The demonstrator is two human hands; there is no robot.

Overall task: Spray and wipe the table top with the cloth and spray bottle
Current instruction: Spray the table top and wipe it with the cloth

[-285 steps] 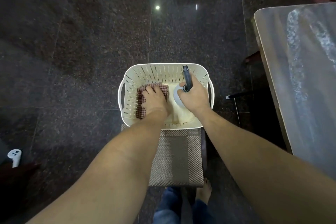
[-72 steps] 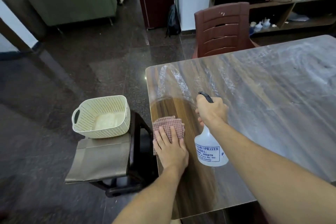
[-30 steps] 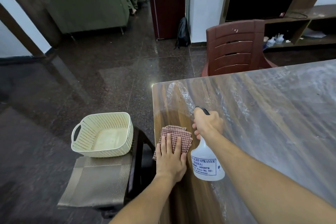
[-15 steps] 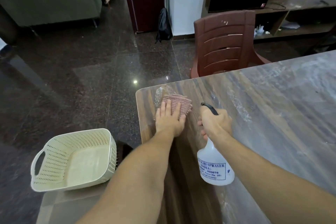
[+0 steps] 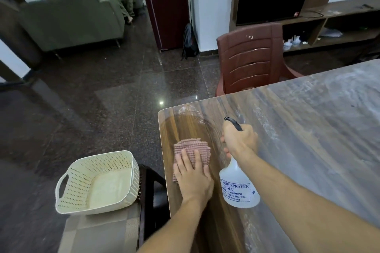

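Pressing flat, fingers spread, the left hand (image 5: 193, 178) pins the cloth (image 5: 192, 149) at lower centre while the right hand (image 5: 239, 139) grips the spray bottle (image 5: 238, 189) above the table top (image 5: 308, 129).

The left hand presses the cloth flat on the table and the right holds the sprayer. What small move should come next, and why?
Probably slide the cloth rightward under the left hand. A dark wiped strip runs along the table top edge, while the surface to its right looks hazy. The right hand holds the spray bottle ready.
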